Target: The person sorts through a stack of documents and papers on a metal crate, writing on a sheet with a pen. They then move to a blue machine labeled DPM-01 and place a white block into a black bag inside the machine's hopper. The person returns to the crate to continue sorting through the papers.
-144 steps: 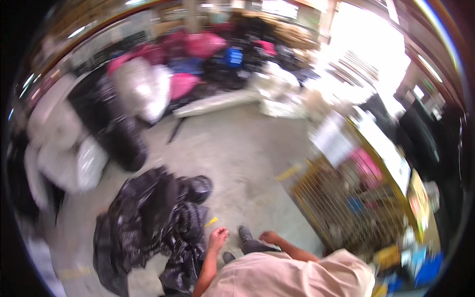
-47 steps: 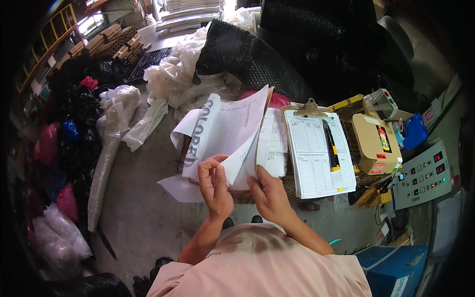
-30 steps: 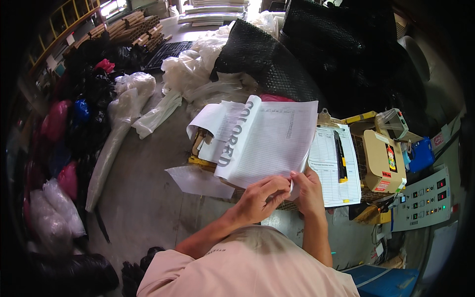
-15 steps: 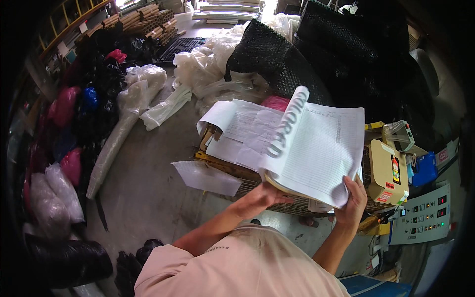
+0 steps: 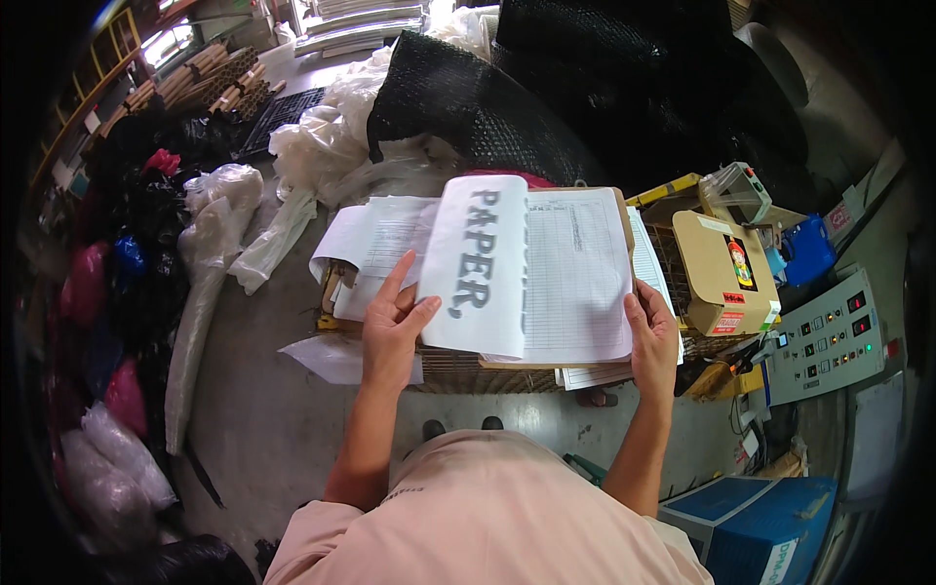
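left hand [image 5: 393,327] pinches the curled sheet [image 5: 480,263] while right hand [image 5: 651,336] clamps the clipboard's [image 5: 575,278] right edge (best kept level), so turn that page slowly to avoid creasing.

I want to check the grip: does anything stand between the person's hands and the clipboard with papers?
Nothing visible does. The left hand touches the curled sheet directly, and the right hand grips the right edge of the clipboard.

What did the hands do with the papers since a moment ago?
The left hand flipped a big lettered sheet over to the left, showing a ruled form. The right hand shifted to the clipboard's right edge. The wire cage underneath and the tan box stayed put.
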The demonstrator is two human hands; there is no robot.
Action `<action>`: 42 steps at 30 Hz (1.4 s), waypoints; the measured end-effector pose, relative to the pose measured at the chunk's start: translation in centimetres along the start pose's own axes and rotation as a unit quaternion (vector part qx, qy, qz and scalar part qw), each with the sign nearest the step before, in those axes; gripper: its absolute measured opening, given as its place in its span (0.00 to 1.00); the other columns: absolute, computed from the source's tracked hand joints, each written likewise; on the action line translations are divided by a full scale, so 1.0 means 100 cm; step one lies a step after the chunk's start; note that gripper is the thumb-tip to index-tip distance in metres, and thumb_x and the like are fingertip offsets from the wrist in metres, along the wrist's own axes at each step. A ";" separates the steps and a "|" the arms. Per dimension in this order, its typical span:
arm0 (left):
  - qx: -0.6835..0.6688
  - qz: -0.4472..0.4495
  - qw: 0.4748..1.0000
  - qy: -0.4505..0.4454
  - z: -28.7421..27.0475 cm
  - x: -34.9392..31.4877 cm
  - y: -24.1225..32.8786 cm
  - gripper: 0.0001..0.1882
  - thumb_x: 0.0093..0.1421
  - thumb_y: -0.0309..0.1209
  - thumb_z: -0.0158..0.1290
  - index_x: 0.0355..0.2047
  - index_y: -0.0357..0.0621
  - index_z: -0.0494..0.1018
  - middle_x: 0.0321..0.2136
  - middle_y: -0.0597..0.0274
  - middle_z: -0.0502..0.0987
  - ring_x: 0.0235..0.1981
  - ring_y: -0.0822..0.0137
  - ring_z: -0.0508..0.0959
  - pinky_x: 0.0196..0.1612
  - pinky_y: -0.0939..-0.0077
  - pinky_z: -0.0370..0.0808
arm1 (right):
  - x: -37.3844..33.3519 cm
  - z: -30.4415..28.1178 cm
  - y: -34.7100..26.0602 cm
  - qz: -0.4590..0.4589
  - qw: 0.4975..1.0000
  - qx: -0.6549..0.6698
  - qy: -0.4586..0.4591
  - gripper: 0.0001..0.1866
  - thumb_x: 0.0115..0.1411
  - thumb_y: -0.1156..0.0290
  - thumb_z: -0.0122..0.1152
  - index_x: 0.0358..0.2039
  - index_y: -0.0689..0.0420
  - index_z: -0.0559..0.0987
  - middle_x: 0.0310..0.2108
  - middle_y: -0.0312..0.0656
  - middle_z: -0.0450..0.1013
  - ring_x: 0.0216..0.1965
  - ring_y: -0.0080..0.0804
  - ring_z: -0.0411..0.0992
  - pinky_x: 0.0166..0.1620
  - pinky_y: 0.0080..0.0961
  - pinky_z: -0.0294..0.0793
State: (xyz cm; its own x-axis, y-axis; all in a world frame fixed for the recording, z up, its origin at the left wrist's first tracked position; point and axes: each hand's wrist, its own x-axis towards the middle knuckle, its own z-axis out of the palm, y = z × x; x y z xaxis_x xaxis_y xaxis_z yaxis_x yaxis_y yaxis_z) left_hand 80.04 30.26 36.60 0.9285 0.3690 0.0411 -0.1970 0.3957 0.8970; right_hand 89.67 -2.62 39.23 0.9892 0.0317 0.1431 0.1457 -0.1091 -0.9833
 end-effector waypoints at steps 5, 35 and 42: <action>0.052 0.073 0.995 -0.038 0.035 -0.013 0.004 0.49 0.60 0.12 0.57 0.81 0.42 0.53 0.63 0.52 0.76 0.59 0.68 0.78 0.62 0.74 0.75 | -0.010 0.000 -0.004 -0.046 0.990 -0.131 0.026 0.27 0.68 0.63 0.72 0.62 0.66 0.79 0.57 0.46 0.80 0.55 0.33 0.77 0.58 0.31 0.75; 0.420 0.193 0.828 -0.318 0.109 -0.015 -0.048 0.75 0.56 0.36 0.74 0.80 0.37 0.22 0.77 0.32 0.55 0.77 0.39 0.60 0.79 0.51 0.57 | -0.056 0.031 -0.029 -0.146 0.958 -0.212 0.123 0.05 0.64 0.83 0.67 0.40 0.63 0.83 0.37 0.38 0.76 0.34 0.23 0.74 0.39 0.21 0.76; 0.459 0.264 0.811 -0.247 0.090 -0.016 -0.086 0.41 0.65 0.28 0.65 0.74 0.34 0.60 0.59 0.43 0.77 0.57 0.52 0.80 0.64 0.55 0.74 | -0.067 0.077 -0.054 -0.157 0.979 -0.119 -0.056 0.09 0.66 0.77 0.71 0.46 0.62 0.85 0.48 0.45 0.83 0.44 0.31 0.82 0.46 0.25 0.81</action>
State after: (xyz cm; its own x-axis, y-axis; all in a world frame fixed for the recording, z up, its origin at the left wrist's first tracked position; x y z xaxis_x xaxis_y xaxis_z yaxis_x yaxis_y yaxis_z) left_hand 83.10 18.75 32.76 0.8480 -0.1895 0.4949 -0.5024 -0.5846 0.6371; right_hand 82.15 5.42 42.71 0.8893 0.2076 0.4075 0.4547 -0.3049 -0.8368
